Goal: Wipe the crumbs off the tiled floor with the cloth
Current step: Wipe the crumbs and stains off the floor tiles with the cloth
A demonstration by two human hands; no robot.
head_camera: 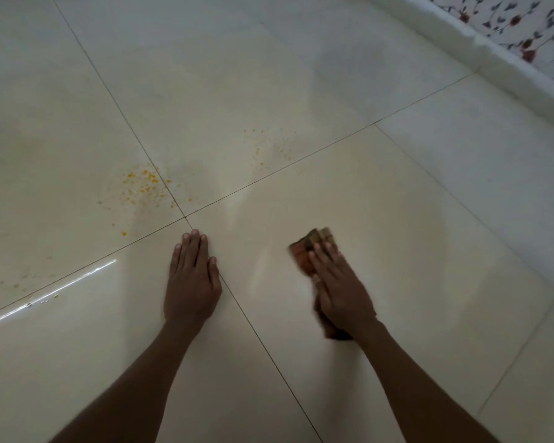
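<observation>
Scattering across the tiled floor (77,362) at the left, orange crumbs (141,185) lie thickest beside a grout line, with a fainter sprinkle (269,148) farther right. The left hand (191,279) rests flat on the tile near the joint where four tiles meet, fingers straight and together, holding nothing. Well apart to its right, the right hand (339,289) presses a reddish-brown cloth (307,247) to the floor — the fingers lie straight over it, and the cloth sticks out beyond the fingertips and under the palm. A flowered wall (518,24) fills the far right corner.
</observation>
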